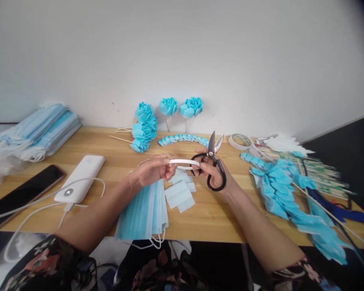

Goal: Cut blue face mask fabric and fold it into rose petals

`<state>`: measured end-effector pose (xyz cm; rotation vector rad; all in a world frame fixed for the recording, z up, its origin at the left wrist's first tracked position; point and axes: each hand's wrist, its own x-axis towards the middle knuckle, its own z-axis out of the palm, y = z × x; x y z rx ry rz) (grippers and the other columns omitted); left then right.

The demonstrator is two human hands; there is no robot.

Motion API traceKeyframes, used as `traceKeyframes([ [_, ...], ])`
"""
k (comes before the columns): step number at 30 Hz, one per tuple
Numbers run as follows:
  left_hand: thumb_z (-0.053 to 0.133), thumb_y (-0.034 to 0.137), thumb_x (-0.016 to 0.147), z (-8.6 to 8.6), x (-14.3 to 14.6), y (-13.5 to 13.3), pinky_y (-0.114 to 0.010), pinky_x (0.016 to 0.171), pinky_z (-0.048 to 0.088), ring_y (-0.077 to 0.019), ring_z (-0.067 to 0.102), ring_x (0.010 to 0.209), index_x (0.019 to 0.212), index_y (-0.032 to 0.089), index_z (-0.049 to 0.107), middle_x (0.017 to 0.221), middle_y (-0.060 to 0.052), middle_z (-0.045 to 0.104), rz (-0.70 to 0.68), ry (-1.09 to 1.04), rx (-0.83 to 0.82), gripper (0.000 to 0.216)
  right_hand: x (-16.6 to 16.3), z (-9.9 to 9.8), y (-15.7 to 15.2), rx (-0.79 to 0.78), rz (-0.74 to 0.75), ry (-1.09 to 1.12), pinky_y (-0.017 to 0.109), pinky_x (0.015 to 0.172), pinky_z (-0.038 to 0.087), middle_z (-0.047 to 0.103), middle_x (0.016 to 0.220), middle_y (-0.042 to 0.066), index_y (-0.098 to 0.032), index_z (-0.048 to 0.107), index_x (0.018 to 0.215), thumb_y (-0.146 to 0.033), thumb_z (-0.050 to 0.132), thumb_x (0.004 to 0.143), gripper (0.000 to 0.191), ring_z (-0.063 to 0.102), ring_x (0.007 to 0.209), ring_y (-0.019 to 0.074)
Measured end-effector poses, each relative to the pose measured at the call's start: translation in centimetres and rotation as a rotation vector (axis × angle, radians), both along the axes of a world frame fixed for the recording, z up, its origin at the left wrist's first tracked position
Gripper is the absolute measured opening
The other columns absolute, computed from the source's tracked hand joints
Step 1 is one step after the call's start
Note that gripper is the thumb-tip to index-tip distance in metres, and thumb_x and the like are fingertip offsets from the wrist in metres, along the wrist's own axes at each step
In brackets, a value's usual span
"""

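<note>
A narrow white strip (185, 161), slightly bowed, stretches between my two hands above the table. My left hand (153, 169) pinches its left end between thumb and fingers. My right hand (216, 173) grips the strip's other end and also holds black-handled scissors (211, 153), their blades parted and pointing up, away from the strip. Below my left wrist lie blue pleated face masks (142, 214) with white ear loops. Small pale blue cut pieces (179, 196) rest on the wood under the strip. Behind my hands a curved chain of folded blue pieces (182, 138) lies on the table.
Blue flowers on sticks (169, 106) lean against the wall, with several more (144, 129) lying beside them. Left are stacked masks (42, 129), a phone (24, 196) and a cabled white power bank (80, 178). Right are a tape roll (240, 141), blue folded strips (279, 190) and a blue-handled tool (342, 212).
</note>
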<state>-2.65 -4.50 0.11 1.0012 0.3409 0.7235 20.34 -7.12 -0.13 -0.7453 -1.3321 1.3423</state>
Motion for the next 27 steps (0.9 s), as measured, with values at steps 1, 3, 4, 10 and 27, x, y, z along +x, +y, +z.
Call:
traceKeyframes([
  [1,0.066,0.037,0.082,-0.1,0.0,0.0,-0.024,0.051,0.038,-0.0111,0.053,0.056,0.076,0.013,0.059,0.07,-0.003,0.058,-0.007,0.045,0.026,0.025,0.0,0.1,0.0,0.022,-0.02,-0.009,0.03,0.058,0.046,0.06,0.078,-0.001,-0.023,0.058,0.115,-0.043,0.072,0.078,0.045,0.057,0.059,0.0132],
  [3,0.065,0.038,0.083,-0.1,-0.1,0.0,-0.023,0.052,0.037,-0.0107,0.054,0.059,0.079,0.012,0.062,0.074,-0.005,0.061,-0.007,0.182,0.1,0.027,0.1,0.3,0.0,0.054,-0.072,-0.063,0.029,0.057,0.044,0.058,0.077,-0.002,-0.023,0.058,0.114,-0.043,0.073,0.077,0.045,0.055,0.059,0.0122],
  [4,0.063,0.039,0.085,-0.1,-0.1,-0.1,-0.022,0.053,0.037,-0.0105,0.054,0.06,0.081,0.012,0.064,0.075,-0.005,0.061,0.002,0.258,0.145,0.028,0.2,0.5,0.0,0.069,-0.099,-0.102,0.028,0.058,0.044,0.058,0.077,-0.002,-0.023,0.059,0.113,-0.042,0.074,0.076,0.045,0.054,0.059,0.0121],
  [10,0.058,0.042,0.088,0.6,0.0,-0.3,-0.022,0.054,0.035,-0.0094,0.048,0.061,0.089,0.015,0.071,0.071,-0.002,0.06,0.058,0.521,0.387,0.03,0.5,1.2,-0.6,0.208,-0.19,-0.382,0.031,0.067,0.048,0.063,0.08,0.002,-0.022,0.061,0.112,-0.035,0.072,0.079,0.037,0.057,0.069,0.0153],
  [27,0.065,0.038,0.08,1.3,0.4,-0.7,-0.023,0.059,0.036,-0.0097,0.047,0.063,0.081,0.015,0.073,0.067,0.0,0.058,0.089,0.518,0.443,0.024,0.5,0.7,-0.9,0.384,-0.219,-0.526,0.033,0.071,0.051,0.066,0.083,0.002,-0.025,0.063,0.115,-0.035,0.071,0.083,0.035,0.06,0.072,0.016],
])
